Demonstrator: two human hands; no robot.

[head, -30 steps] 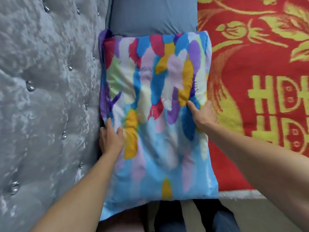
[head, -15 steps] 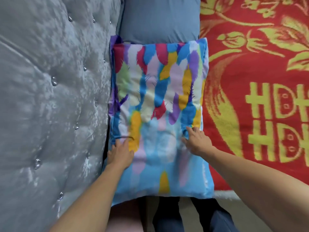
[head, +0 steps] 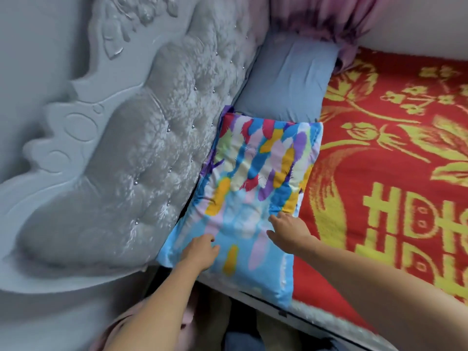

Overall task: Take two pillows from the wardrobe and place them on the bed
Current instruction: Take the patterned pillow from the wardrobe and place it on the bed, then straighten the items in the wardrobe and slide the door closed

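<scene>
A multicoloured feather-print pillow (head: 255,188) lies flat on the bed (head: 395,198), its left edge against the headboard and its near end over the bed's edge. Beyond it a plain blue pillow (head: 286,82) lies along the headboard, with its near end touching or under the colourful one. My left hand (head: 201,253) rests on the near left part of the colourful pillow, fingers loosely curled and holding nothing. My right hand (head: 287,230) lies on the pillow's right side, fingers spread and pressing the fabric.
A grey tufted headboard (head: 121,160) with carved trim fills the left. A red blanket with yellow patterns covers the bed. Pink curtains (head: 329,16) hang at the far end. My legs and the floor (head: 243,317) show below the bed's edge.
Both hands have slid back along the colourful pillow toward its near end. The camera has risen and pulled back, so more headboard, the blue pillow and curtains show.
</scene>
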